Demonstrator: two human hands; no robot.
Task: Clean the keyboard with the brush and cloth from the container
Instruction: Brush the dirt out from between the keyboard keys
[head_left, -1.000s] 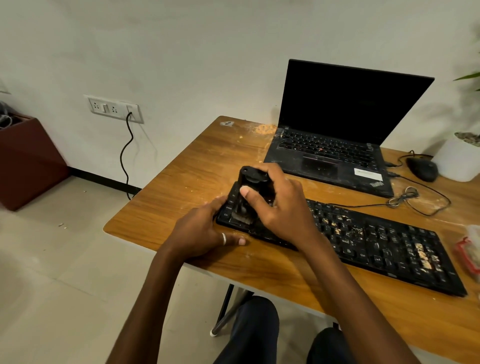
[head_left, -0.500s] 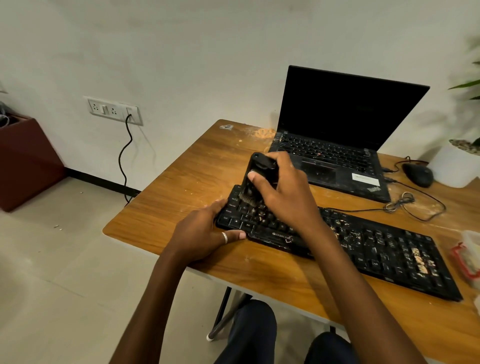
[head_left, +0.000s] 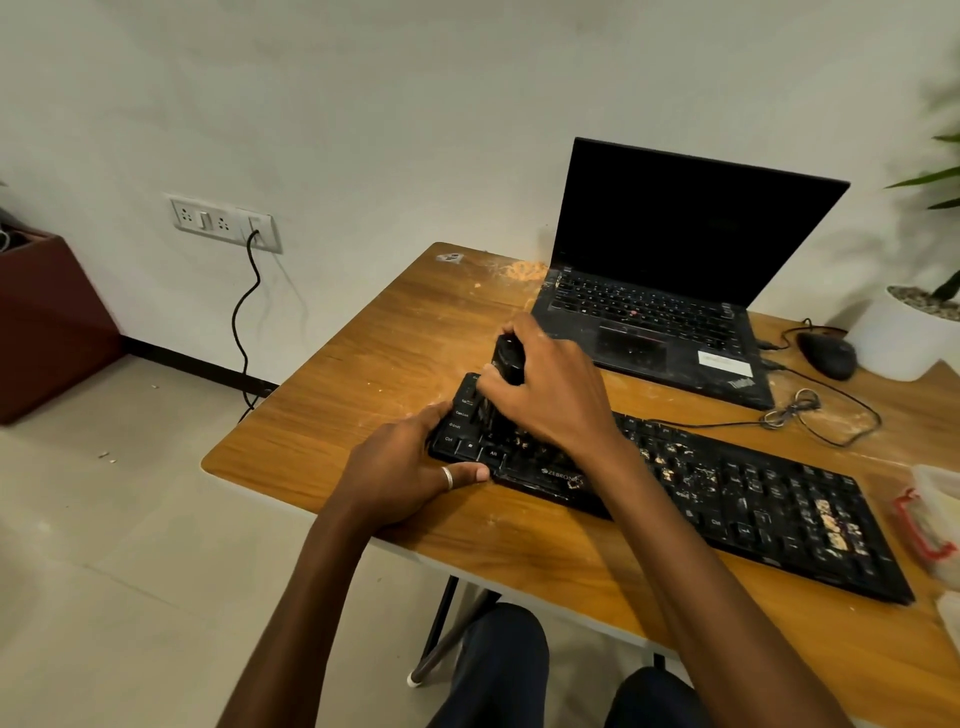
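White wall and pale tiled floor surround a wooden desk (head_left: 395, 338), seen from above by the person seated at it. A black Zebronics keyboard (head_left: 753, 493) lies slantwise across the desk, its left end near the middle of the view and its right end running off toward 4 o'clock. Pale crumbs (head_left: 831, 519) are scattered over many of its keys, thickest on the right-hand section.

The right hand (head_left: 550, 384) is clenched around a stubby black brush (head_left: 506, 358), gripping it from above, with the bristle end down on the keys at the keyboard's left end. The left hand (head_left: 400, 467), wearing a silver ring (head_left: 447, 477) on its thumb, rests on the desk at 8 o'clock of the brush; its fingers lie fairly straight, the thumb pressed along the keyboard's front edge and the forefinger against its left end.

At 1 o'clock an open ThinkPad laptop (head_left: 675, 291) sits with a dark screen. A black mouse (head_left: 826, 356) lies at 2 o'clock, just beside a white plant pot (head_left: 904, 338). A clear plastic container with red clips (head_left: 935, 519) sits at the frame's edge at 4 o'clock. At 10 o'clock a wall socket (head_left: 223, 221) has a black cable (head_left: 244, 312) hanging from it.
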